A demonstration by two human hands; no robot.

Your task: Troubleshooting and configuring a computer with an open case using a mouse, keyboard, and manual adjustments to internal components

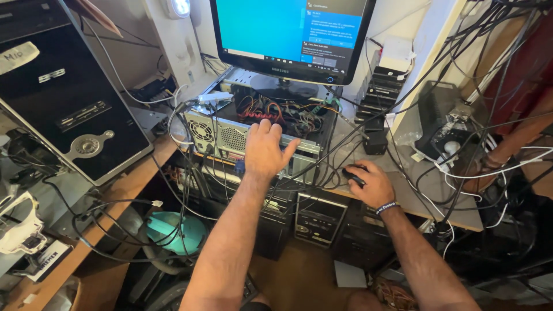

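Note:
My left hand [264, 151] is spread flat, fingers apart, over the back edge of an open computer case [230, 138] that lies on its side with coloured wires [271, 112] showing inside. It holds nothing. My right hand [371, 183], with a dark wristband, rests on a black mouse [352, 174] on the grey desk [426, 201]. A monitor [291, 34] with a blue screen stands on top of the case, straight ahead.
A black tower case [69, 98] leans at the left on a wooden shelf [109, 213]. Many black cables [461, 69] hang across the right side. More towers [317, 219] stand under the desk, and a teal object [173, 230] lies on the floor.

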